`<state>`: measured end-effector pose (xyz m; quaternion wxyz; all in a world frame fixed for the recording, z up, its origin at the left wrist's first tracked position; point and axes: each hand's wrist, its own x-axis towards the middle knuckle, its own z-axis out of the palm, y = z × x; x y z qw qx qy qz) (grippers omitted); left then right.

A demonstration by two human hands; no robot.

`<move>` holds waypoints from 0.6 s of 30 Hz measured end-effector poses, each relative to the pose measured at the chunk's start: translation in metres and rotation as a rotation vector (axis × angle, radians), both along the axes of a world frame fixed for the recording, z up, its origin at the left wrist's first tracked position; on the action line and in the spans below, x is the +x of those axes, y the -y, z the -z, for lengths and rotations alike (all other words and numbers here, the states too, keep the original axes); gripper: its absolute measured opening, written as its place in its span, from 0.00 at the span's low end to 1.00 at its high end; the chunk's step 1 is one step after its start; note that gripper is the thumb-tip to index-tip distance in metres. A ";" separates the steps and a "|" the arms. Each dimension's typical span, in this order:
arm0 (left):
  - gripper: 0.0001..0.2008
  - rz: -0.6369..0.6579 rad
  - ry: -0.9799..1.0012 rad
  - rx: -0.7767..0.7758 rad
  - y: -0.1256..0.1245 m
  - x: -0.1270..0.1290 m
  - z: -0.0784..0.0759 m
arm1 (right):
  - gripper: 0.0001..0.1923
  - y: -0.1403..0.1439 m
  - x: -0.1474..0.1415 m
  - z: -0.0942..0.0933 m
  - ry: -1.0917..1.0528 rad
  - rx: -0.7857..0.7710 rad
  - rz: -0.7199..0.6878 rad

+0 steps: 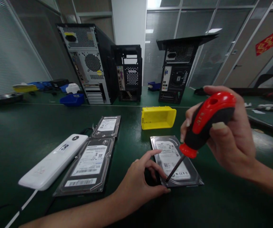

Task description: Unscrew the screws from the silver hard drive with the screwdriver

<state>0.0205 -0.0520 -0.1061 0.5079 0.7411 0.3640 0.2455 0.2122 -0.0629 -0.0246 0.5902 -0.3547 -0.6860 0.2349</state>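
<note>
A wide green counter (132,136) stretches across the room. Behind it stands a plain white pillar (129,22). Glass walls (161,47) have thin striped blinds (2,47). A bright light (154,3) glows up high. A red and gold sign (265,44) hangs on the door (248,61).

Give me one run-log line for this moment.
left hand: at near-left corner of hard drive; right hand: gripping red-black screwdriver, tip at that corner; beyond: yellow bin

Hard drive (172,158), flat (label up), tilted red-black screwdriver (193,137) at corner
</note>
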 end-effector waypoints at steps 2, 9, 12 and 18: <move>0.39 0.003 -0.001 0.001 0.000 0.000 -0.001 | 0.24 -0.001 0.001 0.002 0.014 -0.017 0.010; 0.39 -0.009 0.001 -0.005 0.000 0.001 -0.004 | 0.26 -0.002 0.000 0.003 0.028 -0.011 0.039; 0.39 -0.017 -0.006 0.009 0.000 0.001 -0.004 | 0.25 -0.002 -0.001 0.003 0.021 -0.008 0.018; 0.38 -0.019 -0.002 0.030 0.000 0.001 -0.003 | 0.26 -0.003 0.001 0.003 0.023 0.000 0.038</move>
